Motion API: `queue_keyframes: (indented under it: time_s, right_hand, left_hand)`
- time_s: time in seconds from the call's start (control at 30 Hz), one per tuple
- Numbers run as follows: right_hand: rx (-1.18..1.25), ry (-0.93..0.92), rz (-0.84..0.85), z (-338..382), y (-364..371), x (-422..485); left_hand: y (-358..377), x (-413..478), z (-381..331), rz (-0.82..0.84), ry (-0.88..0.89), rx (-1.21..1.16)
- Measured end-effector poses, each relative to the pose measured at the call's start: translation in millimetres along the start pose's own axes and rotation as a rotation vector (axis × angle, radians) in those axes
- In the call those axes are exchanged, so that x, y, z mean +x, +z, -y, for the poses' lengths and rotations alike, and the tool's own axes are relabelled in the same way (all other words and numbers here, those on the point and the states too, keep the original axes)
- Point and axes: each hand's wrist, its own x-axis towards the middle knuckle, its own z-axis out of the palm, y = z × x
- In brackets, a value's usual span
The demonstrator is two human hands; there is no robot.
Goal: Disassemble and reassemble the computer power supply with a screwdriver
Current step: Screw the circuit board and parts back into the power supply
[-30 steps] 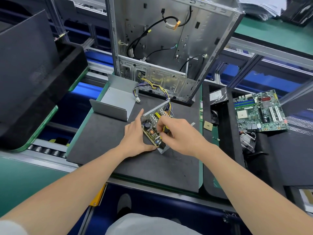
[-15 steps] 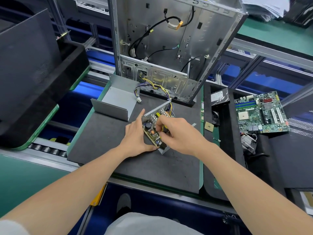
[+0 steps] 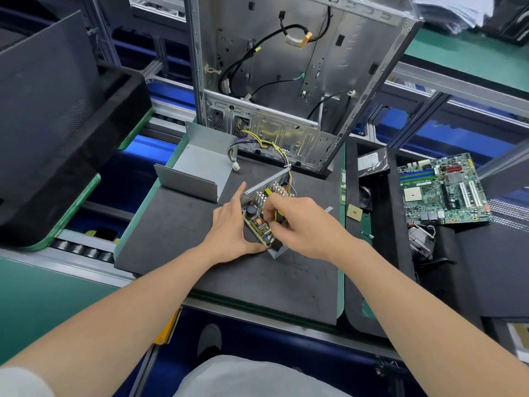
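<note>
1. Nearest the body, bare mat point(image 3: 257, 285) runs from its near edge up to both hands. More open mat reaches out to the green left edge.
2. Left hand point(image 3: 229, 230) lies with straight fingers pressed against the power supply's left side, thumb by its near corner, gripping nothing.
3. Power supply point(image 3: 259, 224) sits mid-mat with its board showing. Its long axis runs from near-right to far-left, with the perforated end wall farthest and the near corner pointing at the body.
4. Right hand point(image 3: 303, 224) curls round the yellow-and-black handle of the screwdriver point(image 3: 279, 216) over the board. The tip is hidden.
5. Right of that hand, only a narrow strip of mat lies before the green right edge.
6. Cover point(image 3: 200, 170) lies at the mat's far-left corner, open side up, just beyond the left hand and not touching it.
7. Wires point(image 3: 267, 144) run from the supply's far end toward the case point(image 3: 286, 67), which stands upright along the mat's far edge.
8. Motherboard point(image 3: 443, 190) lies well apart, far right.
</note>
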Motion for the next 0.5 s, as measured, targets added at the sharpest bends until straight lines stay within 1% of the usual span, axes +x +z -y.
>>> queue_keyframes:
  time_s: [0.17,0.27,0.5]
  right_hand:
    - [0.017,0.035,-0.023,-3.5,-2.3,-1.1]
    - [-0.003,0.026,-0.005,-2.4,-4.0,-0.3]
    - [-0.063,0.048,0.174,0.3,-19.0,5.2]
  left_hand:
    - [-0.4,0.0,-0.7,-0.004,0.002,0.012]
    - [-1.0,-0.3,-1.3,-0.003,0.003,0.016]
    - [-2.1,-0.1,-2.3,0.007,-0.005,0.021]
